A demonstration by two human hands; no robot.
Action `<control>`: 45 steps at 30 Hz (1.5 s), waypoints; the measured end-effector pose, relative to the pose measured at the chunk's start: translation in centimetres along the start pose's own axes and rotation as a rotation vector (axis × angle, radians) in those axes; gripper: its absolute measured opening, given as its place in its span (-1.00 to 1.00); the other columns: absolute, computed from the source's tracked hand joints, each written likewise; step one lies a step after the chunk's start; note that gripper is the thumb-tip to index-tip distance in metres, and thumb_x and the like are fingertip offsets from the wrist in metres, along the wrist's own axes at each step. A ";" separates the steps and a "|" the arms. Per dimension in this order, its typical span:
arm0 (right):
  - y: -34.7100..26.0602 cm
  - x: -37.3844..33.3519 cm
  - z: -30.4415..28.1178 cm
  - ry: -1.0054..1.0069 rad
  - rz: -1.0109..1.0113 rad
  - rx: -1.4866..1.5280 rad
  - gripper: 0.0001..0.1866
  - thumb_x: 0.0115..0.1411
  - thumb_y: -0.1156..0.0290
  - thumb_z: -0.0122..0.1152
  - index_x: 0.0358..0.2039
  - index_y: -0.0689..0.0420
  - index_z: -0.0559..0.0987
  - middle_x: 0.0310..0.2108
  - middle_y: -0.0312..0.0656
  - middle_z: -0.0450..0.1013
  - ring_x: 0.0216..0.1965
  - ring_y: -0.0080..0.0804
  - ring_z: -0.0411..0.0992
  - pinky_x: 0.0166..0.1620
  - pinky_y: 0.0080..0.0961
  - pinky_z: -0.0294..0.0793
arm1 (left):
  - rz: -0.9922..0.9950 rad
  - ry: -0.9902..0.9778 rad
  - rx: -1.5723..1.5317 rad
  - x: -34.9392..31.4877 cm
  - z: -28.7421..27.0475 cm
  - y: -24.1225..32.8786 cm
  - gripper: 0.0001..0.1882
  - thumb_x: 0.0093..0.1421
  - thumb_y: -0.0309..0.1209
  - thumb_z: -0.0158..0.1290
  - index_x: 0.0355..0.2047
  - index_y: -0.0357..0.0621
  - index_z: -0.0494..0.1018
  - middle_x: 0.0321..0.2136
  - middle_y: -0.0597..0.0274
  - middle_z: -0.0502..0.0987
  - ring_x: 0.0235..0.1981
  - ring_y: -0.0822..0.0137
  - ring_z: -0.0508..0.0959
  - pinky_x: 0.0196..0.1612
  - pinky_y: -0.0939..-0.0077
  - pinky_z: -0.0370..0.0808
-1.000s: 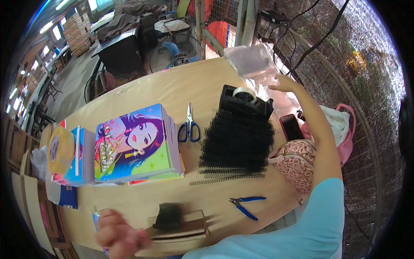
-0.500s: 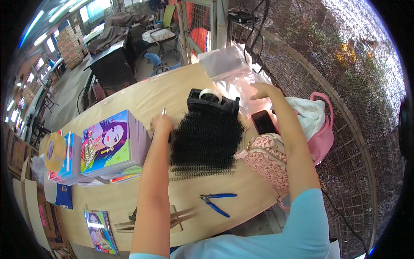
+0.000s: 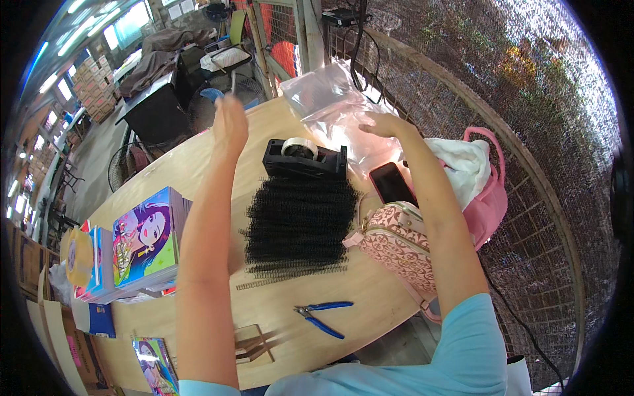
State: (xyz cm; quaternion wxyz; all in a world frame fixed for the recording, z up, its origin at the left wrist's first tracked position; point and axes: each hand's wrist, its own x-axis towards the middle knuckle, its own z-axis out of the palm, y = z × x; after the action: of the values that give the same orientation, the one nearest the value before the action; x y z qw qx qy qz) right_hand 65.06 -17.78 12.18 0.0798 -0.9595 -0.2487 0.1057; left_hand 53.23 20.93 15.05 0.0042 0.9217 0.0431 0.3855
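Observation:
My right hand [image 3: 384, 125] rests on a pile of clear plastic bags [image 3: 323, 99] at the far right of the table, its visible fingers stretched out and apart. My left hand [image 3: 231, 129] is raised at the table's far edge, fingers closed; whether something thin is in them is hard to make out. Between my arms lies a thick stack of black spiral binding coils [image 3: 297, 221]. Behind the coils stands a black tape dispenser [image 3: 310, 165] with a roll of tape. Left of my left forearm are stacked notebooks [image 3: 146, 237] with a colourful illustrated cover.
Blue-handled cutting pliers [image 3: 323, 319] lie near the front edge, beside a small wooden piece [image 3: 254, 346]. A pink patterned bag [image 3: 396, 241], a phone [image 3: 392, 183] and another pink bag [image 3: 487, 211] sit at right. A large tape roll [image 3: 80, 257] tops the left stack. Wire mesh [image 3: 528, 198] borders the right.
My left hand has lifted from beside the coils and moved away toward the table's far edge. My right hand stays at the plastic bags. The whole view has shifted slightly.

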 end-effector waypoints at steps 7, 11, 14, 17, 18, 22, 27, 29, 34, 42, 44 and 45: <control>-0.8 -2.0 -2.1 0.006 0.000 0.791 -0.17 0.18 -0.33 -0.20 0.31 -0.06 0.18 0.21 -0.12 0.26 0.18 -0.08 0.24 0.14 -0.03 0.25 | -0.385 -0.166 -0.625 5.0 0.6 17.3 -0.70 -0.05 -0.33 0.12 -0.47 -0.41 0.55 -0.43 -0.26 0.57 -0.31 -0.10 0.62 -0.17 0.14 0.52; -6.5 -1.9 -4.9 0.036 -0.216 0.915 -0.27 -0.01 0.14 0.44 0.17 -0.04 0.37 -0.15 -0.25 0.46 -0.28 -0.44 0.49 -0.34 -0.44 0.57 | -0.807 -0.182 -1.278 3.7 7.8 16.6 -0.64 0.00 -0.36 0.18 -0.31 -0.48 0.51 -0.34 -0.23 0.58 -0.32 -0.01 0.63 -0.22 0.20 0.55; 1.1 -0.9 -3.8 0.185 -0.047 0.616 -0.33 -0.02 0.16 0.44 0.12 0.00 0.43 -0.13 -0.18 0.46 -0.28 -0.45 0.49 -0.36 -0.44 0.57 | -0.761 -0.724 -1.631 2.0 7.4 21.3 -0.68 0.19 -0.50 0.10 -0.12 -0.49 0.36 -0.15 -0.01 0.43 -0.19 0.13 0.55 -0.23 0.26 0.65; 6.0 -1.1 0.4 0.428 0.170 -0.015 -0.37 0.01 0.20 0.36 0.12 0.03 0.45 -0.18 0.03 0.48 -0.09 -0.16 0.48 -0.14 -0.31 0.54 | -0.529 -0.877 -1.337 1.8 5.6 21.5 -0.53 0.15 -0.39 0.20 -0.02 -0.45 0.33 -0.14 0.05 0.38 -0.17 0.23 0.49 -0.17 0.36 0.63; 5.9 -1.0 0.8 0.455 0.180 -0.116 -0.40 0.02 0.22 0.34 0.11 0.03 0.47 -0.18 0.06 0.49 -0.07 -0.09 0.47 -0.08 -0.25 0.50 | -0.460 -0.887 -1.249 1.9 5.0 20.8 -0.50 0.14 -0.38 0.21 0.01 -0.43 0.33 -0.15 0.08 0.39 -0.18 0.23 0.49 -0.16 0.38 0.62; 0.8 0.0 -2.1 0.452 0.083 -0.089 -0.49 0.05 0.28 0.28 0.06 0.04 0.51 -0.11 0.12 0.47 0.01 0.09 0.41 0.09 -0.11 0.38 | -0.345 -0.500 -1.155 3.7 2.5 14.9 -0.42 0.01 -0.23 0.23 -0.05 -0.43 0.44 -0.36 -0.08 0.60 -0.33 0.15 0.62 -0.21 0.30 0.52; 4.7 -2.5 -3.9 0.272 -0.088 -0.308 -0.52 0.01 0.31 0.30 0.00 0.09 0.55 -0.04 0.02 0.47 -0.01 -0.01 0.43 0.09 -0.22 0.40 | -0.073 -0.606 -0.788 5.0 -9.5 17.2 -0.44 0.09 -0.27 0.17 0.08 -0.28 0.39 -0.36 0.06 0.60 -0.37 0.30 0.61 -0.24 0.47 0.51; 1.7 -3.6 -5.3 0.164 -0.167 -0.364 -0.51 -0.02 0.32 0.32 -0.01 0.12 0.55 -0.04 0.00 0.48 -0.01 -0.06 0.44 0.09 -0.23 0.40 | 0.079 -0.670 -0.663 4.2 -14.2 15.6 -0.45 0.11 -0.24 0.16 0.06 -0.28 0.41 -0.38 0.04 0.60 -0.36 0.28 0.62 -0.22 0.46 0.52; -9.5 -10.6 -11.0 -0.074 0.092 -0.687 -0.54 -0.05 0.31 0.35 -0.08 0.10 0.58 0.00 -0.01 0.45 0.06 -0.08 0.39 0.10 -0.20 0.37 | 0.312 -0.504 -0.627 -3.9 -29.8 10.3 -0.48 0.13 -0.22 0.17 0.03 -0.28 0.42 -0.26 -0.02 0.60 -0.25 0.24 0.63 -0.18 0.41 0.54; -25.8 -37.1 1.7 0.275 -0.636 0.258 -0.32 -0.10 0.28 0.42 0.07 0.22 0.44 0.02 -0.01 0.41 0.05 -0.12 0.36 0.16 -0.25 0.28 | -0.535 0.358 -1.195 -34.2 -44.1 -1.1 -0.28 0.09 -0.38 0.18 0.25 -0.18 0.15 0.03 0.12 0.42 -0.01 0.18 0.48 -0.05 0.28 0.51; -30.5 -39.8 10.3 0.210 -0.646 0.466 -0.11 -0.17 0.18 0.50 0.16 0.22 0.32 0.15 0.04 0.28 0.20 -0.02 0.22 0.24 -0.17 0.19 | -0.745 0.471 -1.034 -42.7 -39.7 -2.9 -0.06 0.04 -0.30 0.24 0.34 -0.12 -0.06 0.22 0.03 0.19 0.21 0.12 0.26 0.19 0.13 0.30; -32.3 -39.6 14.7 0.232 -0.646 0.594 0.02 -0.19 0.12 0.51 0.25 0.20 0.22 0.25 0.08 0.16 0.27 0.04 0.12 0.27 -0.15 0.14 | -0.765 0.356 -1.014 -46.2 -37.4 -3.4 -0.02 0.02 -0.32 0.26 0.34 -0.12 -0.09 0.25 0.03 0.14 0.24 0.12 0.22 0.23 0.14 0.24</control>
State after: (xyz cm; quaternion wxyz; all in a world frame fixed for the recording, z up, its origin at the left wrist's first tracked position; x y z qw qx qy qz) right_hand 12.85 -7.98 11.04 0.4079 -0.7737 -0.4837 0.0340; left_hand -5.93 19.54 8.36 0.5674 0.6472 0.1808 0.4759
